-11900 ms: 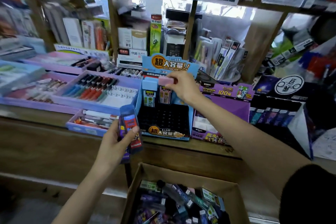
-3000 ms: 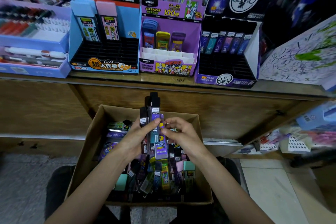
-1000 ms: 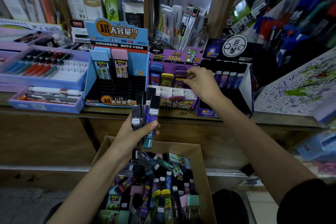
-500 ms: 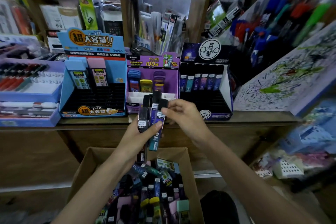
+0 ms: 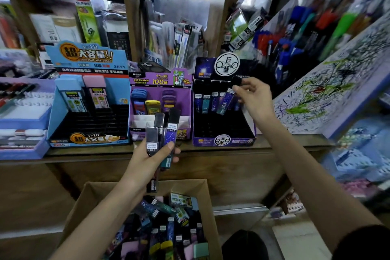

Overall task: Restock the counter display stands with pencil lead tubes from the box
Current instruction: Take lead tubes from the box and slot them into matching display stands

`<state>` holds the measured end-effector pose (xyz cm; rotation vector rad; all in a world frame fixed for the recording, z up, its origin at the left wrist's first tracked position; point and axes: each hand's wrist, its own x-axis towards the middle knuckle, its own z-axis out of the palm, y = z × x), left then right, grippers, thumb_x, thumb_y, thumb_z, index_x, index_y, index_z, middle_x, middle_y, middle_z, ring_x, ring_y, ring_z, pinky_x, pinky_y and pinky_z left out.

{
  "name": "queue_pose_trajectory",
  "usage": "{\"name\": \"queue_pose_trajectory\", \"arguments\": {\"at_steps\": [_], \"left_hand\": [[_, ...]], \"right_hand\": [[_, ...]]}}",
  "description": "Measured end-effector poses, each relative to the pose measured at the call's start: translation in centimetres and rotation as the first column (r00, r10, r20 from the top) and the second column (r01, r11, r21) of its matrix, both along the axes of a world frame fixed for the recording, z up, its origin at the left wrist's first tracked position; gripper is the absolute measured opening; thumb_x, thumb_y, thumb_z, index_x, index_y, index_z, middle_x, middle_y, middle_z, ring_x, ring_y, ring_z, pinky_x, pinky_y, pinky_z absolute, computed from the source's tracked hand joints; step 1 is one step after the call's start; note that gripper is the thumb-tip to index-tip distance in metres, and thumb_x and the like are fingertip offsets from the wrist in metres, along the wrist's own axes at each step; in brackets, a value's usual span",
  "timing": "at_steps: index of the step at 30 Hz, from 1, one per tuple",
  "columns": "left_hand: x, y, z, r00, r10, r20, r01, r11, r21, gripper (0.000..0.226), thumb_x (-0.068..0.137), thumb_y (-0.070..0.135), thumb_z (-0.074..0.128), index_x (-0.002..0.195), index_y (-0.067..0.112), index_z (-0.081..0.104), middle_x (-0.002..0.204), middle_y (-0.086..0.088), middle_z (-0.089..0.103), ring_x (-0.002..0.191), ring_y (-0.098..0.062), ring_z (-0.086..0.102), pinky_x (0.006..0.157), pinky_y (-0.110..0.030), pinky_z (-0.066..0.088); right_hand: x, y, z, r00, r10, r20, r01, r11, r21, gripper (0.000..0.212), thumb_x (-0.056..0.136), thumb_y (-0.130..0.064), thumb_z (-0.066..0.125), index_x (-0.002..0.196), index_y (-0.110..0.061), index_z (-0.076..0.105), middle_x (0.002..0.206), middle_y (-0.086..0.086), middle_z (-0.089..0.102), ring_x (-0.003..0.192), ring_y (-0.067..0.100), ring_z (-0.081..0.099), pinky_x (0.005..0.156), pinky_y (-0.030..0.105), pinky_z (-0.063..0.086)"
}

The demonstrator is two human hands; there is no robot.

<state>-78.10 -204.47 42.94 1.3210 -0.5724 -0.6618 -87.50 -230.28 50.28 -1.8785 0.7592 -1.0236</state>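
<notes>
The person's right hand was up at the far right display stand, the dark one with the purple base, on the wooden counter. Thumb and fingertips pinched one pencil lead tube by its black cap end. The tube hung tilted below and to the left of the fingers, its lower end in front of the row of tubes standing at the back of that stand. Whether it touched a slot, I could not tell.

The left hand was nearer, in front of the middle purple stand, fingers and thumb wrapped round a bunch of tubes that stuck up above the fist. Below it sat the open cardboard box, holding a jumble of loose tubes. At the left stood the blue stand with two tubes at its back.
</notes>
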Motion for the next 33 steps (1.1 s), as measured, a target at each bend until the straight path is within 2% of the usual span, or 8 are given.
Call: {"name": "queue_pose_trajectory", "arguments": {"at_steps": [3, 7, 11, 15, 21, 25, 28, 33], "left_hand": [[-0.1, 0.0, 0.0, 1.000, 0.001, 0.010, -0.001, 1.000, 0.017, 0.014, 0.086, 0.021, 0.061, 0.100, 0.020, 0.063, 0.086, -0.004, 0.075, 0.077, -0.019, 0.071, 0.061, -0.020, 0.052], [-0.1, 0.2, 0.1, 1.000, 0.012, 0.020, -0.013, 0.999, 0.039, 0.014, 0.086, 0.024, 0.062, 0.100, 0.023, 0.063, 0.088, -0.003, 0.075, 0.078, -0.018, 0.071, 0.067, -0.026, 0.050], [0.0, 0.4, 0.2, 1.000, 0.012, 0.022, -0.013, 0.999, 0.050, 0.013, 0.087, 0.024, 0.061, 0.100, 0.026, 0.062, 0.087, -0.001, 0.075, 0.077, -0.015, 0.071, 0.060, -0.019, 0.051], [-0.1, 0.4, 0.3, 1.000, 0.013, 0.015, -0.014, 0.998, 0.053, 0.015, 0.086, 0.024, 0.061, 0.101, 0.024, 0.062, 0.087, -0.001, 0.075, 0.077, -0.015, 0.071, 0.060, -0.018, 0.052], [-0.5, 0.3, 0.2, 1.000, 0.003, -0.004, -0.003, 0.998, 0.061, 0.016, 0.087, 0.024, 0.061, 0.103, 0.022, 0.062, 0.087, -0.001, 0.075, 0.078, -0.015, 0.071, 0.065, -0.022, 0.052], [-0.6, 0.2, 0.2, 1.000, -0.009, -0.026, 0.010, 0.999, 0.054, 0.020, 0.084, 0.026, 0.062, 0.104, 0.023, 0.062, 0.089, -0.003, 0.075, 0.081, -0.017, 0.072, 0.066, -0.024, 0.051], [-0.8, -0.1, 0.3, 0.999, -0.028, -0.033, 0.029, 0.998, 0.057, 0.022, 0.085, 0.026, 0.062, 0.106, 0.021, 0.062, 0.089, -0.003, 0.075, 0.080, -0.017, 0.072, 0.065, -0.025, 0.052], [-1.3, -0.7, 0.3, 0.997, -0.053, -0.049, 0.055, 0.998, 0.042, 0.024, 0.083, 0.024, 0.064, 0.106, 0.021, 0.061, 0.087, -0.005, 0.075, 0.076, -0.017, 0.071, 0.059, -0.020, 0.054]], "right_hand": [[1.4, -0.9, -0.6, 0.998, 0.017, -0.067, -0.021, 0.998, -0.065, 0.024, 0.086, -0.011, 0.067, 0.108, -0.004, 0.062, 0.080, -0.005, 0.057, 0.079, 0.015, 0.058, 0.079, 0.030, 0.053], [2.6, -0.8, -1.3, 0.993, 0.079, -0.083, -0.091, 0.985, -0.144, 0.023, 0.085, -0.008, 0.066, 0.108, -0.002, 0.064, 0.086, 0.002, 0.060, 0.073, 0.006, 0.057, 0.070, 0.012, 0.050], [3.2, -1.1, -1.6, 0.980, 0.147, -0.136, -0.165, 0.978, -0.129, 0.020, 0.084, -0.008, 0.067, 0.104, -0.005, 0.065, 0.086, 0.006, 0.063, 0.074, 0.013, 0.060, 0.076, 0.026, 0.054], [3.8, -1.5, -2.6, 0.984, 0.060, -0.165, -0.075, 0.994, -0.086, 0.019, 0.085, -0.011, 0.067, 0.103, -0.003, 0.066, 0.077, 0.000, 0.061, 0.080, 0.019, 0.061, 0.082, 0.041, 0.055], [4.0, -1.2, -2.6, 0.968, -0.041, -0.249, 0.009, 0.992, -0.128, 0.025, 0.086, -0.019, 0.067, 0.102, 0.000, 0.066, 0.088, 0.013, 0.067, 0.078, 0.017, 0.060, 0.077, 0.030, 0.052], [2.6, 1.2, -2.4, 0.945, -0.183, -0.272, 0.096, 0.948, -0.304, 0.023, 0.090, -0.025, 0.062, 0.103, -0.006, 0.062, 0.088, 0.003, 0.062, 0.078, 0.013, 0.056, 0.073, 0.024, 0.045], [1.3, 4.9, -2.3, 0.974, 0.095, -0.208, -0.118, 0.988, -0.100, 0.012, 0.091, -0.028, 0.059, 0.090, -0.017, 0.062, 0.085, -0.002, 0.064, 0.076, 0.012, 0.062, 0.069, 0.023, 0.046], [-0.3, 9.8, -2.4, 0.878, 0.478, -0.033, -0.447, 0.842, 0.303, 0.012, 0.090, -0.026, 0.059, 0.094, -0.016, 0.064, 0.085, -0.001, 0.068, 0.079, 0.011, 0.066, 0.067, 0.023, 0.052]]}}
